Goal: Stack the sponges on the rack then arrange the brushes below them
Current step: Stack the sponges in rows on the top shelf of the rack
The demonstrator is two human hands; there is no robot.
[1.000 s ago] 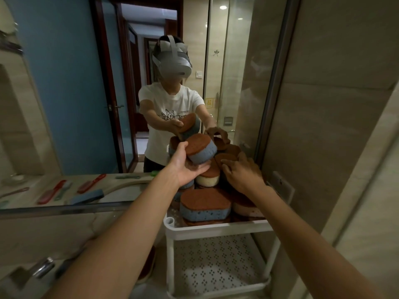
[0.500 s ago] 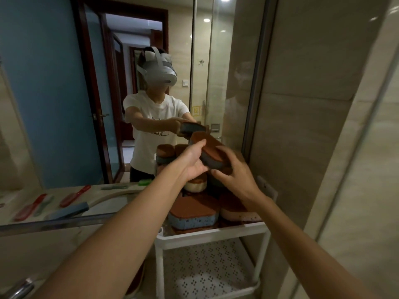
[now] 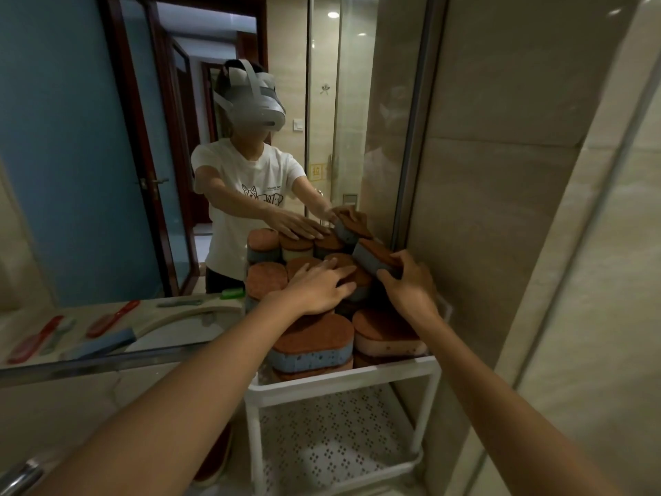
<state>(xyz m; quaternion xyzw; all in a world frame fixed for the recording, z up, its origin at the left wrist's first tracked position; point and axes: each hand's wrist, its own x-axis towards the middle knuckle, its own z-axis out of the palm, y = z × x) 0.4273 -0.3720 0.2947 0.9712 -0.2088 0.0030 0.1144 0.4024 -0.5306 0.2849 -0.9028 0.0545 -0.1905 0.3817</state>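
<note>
Sponges [image 3: 311,338] heaped in rack [image 3: 343,383] top tier; right grip [image 3: 407,286] holds tilted sponge [image 3: 373,257].

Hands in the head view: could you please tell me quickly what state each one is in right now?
Left hand: open, fingers flat on the stacked sponges.
Right hand: gripping a tilted blue-and-brown sponge at the stack's back right.

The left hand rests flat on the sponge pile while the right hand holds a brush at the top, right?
Not quite. The head view shows the right hand gripping a tilted sponge, not a brush. The left hand does rest flat on the sponge pile.
</note>
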